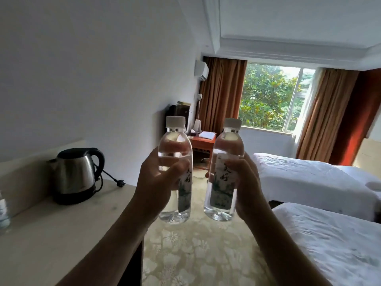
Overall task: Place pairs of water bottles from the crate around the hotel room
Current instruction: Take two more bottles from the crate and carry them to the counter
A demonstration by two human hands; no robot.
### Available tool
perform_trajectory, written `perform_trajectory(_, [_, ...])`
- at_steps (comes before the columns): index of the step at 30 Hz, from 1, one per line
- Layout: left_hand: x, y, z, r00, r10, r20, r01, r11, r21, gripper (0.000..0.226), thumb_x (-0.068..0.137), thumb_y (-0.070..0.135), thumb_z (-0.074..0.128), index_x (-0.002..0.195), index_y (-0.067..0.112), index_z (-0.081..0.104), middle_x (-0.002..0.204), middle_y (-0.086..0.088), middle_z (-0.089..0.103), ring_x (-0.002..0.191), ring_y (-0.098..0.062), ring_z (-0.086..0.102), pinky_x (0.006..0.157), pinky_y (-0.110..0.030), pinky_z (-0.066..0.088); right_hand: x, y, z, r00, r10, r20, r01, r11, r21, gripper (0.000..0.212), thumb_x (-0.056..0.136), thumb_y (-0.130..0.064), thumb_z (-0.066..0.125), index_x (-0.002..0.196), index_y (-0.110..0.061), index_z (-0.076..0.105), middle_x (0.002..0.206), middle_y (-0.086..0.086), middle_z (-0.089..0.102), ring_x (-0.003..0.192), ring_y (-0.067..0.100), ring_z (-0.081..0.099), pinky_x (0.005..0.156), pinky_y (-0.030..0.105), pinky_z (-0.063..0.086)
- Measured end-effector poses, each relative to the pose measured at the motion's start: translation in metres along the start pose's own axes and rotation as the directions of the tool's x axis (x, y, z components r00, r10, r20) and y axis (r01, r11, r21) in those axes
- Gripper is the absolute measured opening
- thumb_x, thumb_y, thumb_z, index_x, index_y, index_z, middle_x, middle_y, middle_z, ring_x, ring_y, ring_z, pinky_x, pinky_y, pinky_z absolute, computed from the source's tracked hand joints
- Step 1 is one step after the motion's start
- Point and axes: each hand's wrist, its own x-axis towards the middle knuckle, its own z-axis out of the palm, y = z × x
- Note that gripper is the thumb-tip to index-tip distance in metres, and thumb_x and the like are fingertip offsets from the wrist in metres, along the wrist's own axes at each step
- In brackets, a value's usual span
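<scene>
I hold two clear water bottles upright in front of me, side by side and a little apart. My left hand (153, 182) grips the left bottle (175, 141) around its middle. My right hand (246, 182) grips the right bottle (223, 195), whose green and white label faces me. Both bottles have white caps and look full. They hang in the air above the carpet, between the desk and the beds. The crate is not in view.
A pale desk (51, 234) runs along the left wall with a steel kettle (75, 174) and its loose plug. Part of another bottle (3, 207) shows at the left edge. Two white beds (309, 182) stand on the right. A red side table (203, 142) sits by the window.
</scene>
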Motion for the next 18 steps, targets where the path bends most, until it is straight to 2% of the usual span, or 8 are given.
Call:
perform_trajectory(3, [0.024, -0.021, -0.035, 0.997, 0.006, -0.071, -0.001, 0.997, 0.072, 0.033, 0.067, 0.049, 0.063, 0.097, 0.035, 0.065, 0.085, 0.002, 0.069, 0.085, -0.027, 0.071, 0.064, -0.031, 0.059, 0.038, 0.044, 0.030, 0.995, 0.073, 0.071, -0.081, 0.990, 0.119, 0.028, 0.078, -0.018, 0.053, 0.103, -0.008, 0.060, 0.080, 0.011, 0.062, 0.065, 0.022, 0.063, 0.057, 0.033, 0.055])
perform_trajectory(6, [0.039, -0.039, -0.078, 0.984, 0.011, -0.180, 0.014, 0.991, 0.135, 0.028, 0.068, 0.044, 0.066, 0.094, 0.032, 0.066, 0.080, 0.005, 0.069, 0.079, -0.022, 0.070, 0.065, -0.035, 0.061, 0.070, 0.093, 0.076, 0.972, 0.138, 0.189, -0.180, 0.956, 0.231, 0.030, 0.078, -0.017, 0.053, 0.105, -0.007, 0.060, 0.081, 0.012, 0.063, 0.066, 0.024, 0.063, 0.058, 0.036, 0.056])
perform_trajectory(9, [0.041, -0.050, -0.117, 0.950, 0.027, -0.311, 0.037, 0.980, 0.198, 0.030, 0.065, 0.042, 0.067, 0.093, 0.030, 0.067, 0.080, 0.008, 0.070, 0.079, -0.012, 0.069, 0.061, -0.024, 0.057, 0.091, 0.140, 0.126, 0.934, 0.161, 0.319, -0.262, 0.916, 0.305, 0.034, 0.075, -0.019, 0.056, 0.105, -0.004, 0.061, 0.083, 0.015, 0.061, 0.069, 0.028, 0.062, 0.061, 0.041, 0.056])
perform_trajectory(12, [0.038, -0.054, -0.154, 0.892, 0.093, -0.443, 0.040, 0.959, 0.280, 0.035, 0.064, 0.035, 0.068, 0.097, 0.022, 0.066, 0.082, 0.006, 0.070, 0.077, -0.005, 0.068, 0.061, -0.019, 0.053, 0.105, 0.176, 0.180, 0.852, 0.138, 0.505, -0.344, 0.875, 0.341, 0.036, 0.073, -0.024, 0.058, 0.106, -0.008, 0.064, 0.082, 0.011, 0.066, 0.071, 0.026, 0.065, 0.063, 0.041, 0.056])
perform_trajectory(14, [0.034, -0.054, -0.173, 0.857, 0.119, -0.501, 0.055, 0.946, 0.318, 0.038, 0.065, 0.029, 0.070, 0.101, 0.017, 0.064, 0.079, 0.007, 0.070, 0.074, -0.005, 0.068, 0.062, -0.019, 0.052, 0.112, 0.192, 0.211, 0.787, 0.089, 0.610, -0.388, 0.841, 0.378, 0.039, 0.074, -0.024, 0.058, 0.110, -0.010, 0.064, 0.087, 0.017, 0.069, 0.077, 0.028, 0.067, 0.065, 0.041, 0.055])
perform_trajectory(16, [0.032, -0.051, -0.185, 0.813, 0.151, -0.562, 0.098, 0.916, 0.389, 0.040, 0.064, 0.025, 0.071, 0.101, 0.015, 0.061, 0.076, 0.009, 0.069, 0.071, -0.005, 0.066, 0.062, -0.019, 0.051, 0.121, 0.203, 0.240, 0.715, 0.043, 0.698, -0.446, 0.797, 0.408, 0.045, 0.073, -0.028, 0.060, 0.112, -0.005, 0.061, 0.094, 0.028, 0.062, 0.081, 0.034, 0.062, 0.072, 0.047, 0.051])
perform_trajectory(18, [0.033, -0.047, -0.193, 0.762, 0.211, -0.612, 0.129, 0.877, 0.463, 0.035, 0.065, 0.018, 0.073, 0.097, 0.016, 0.061, 0.076, 0.008, 0.068, 0.069, -0.004, 0.065, 0.061, -0.017, 0.050, 0.129, 0.210, 0.265, 0.639, -0.042, 0.768, -0.480, 0.759, 0.440, 0.039, 0.076, -0.024, 0.058, 0.108, 0.000, 0.057, 0.089, 0.022, 0.058, 0.079, 0.033, 0.057, 0.072, 0.050, 0.047])
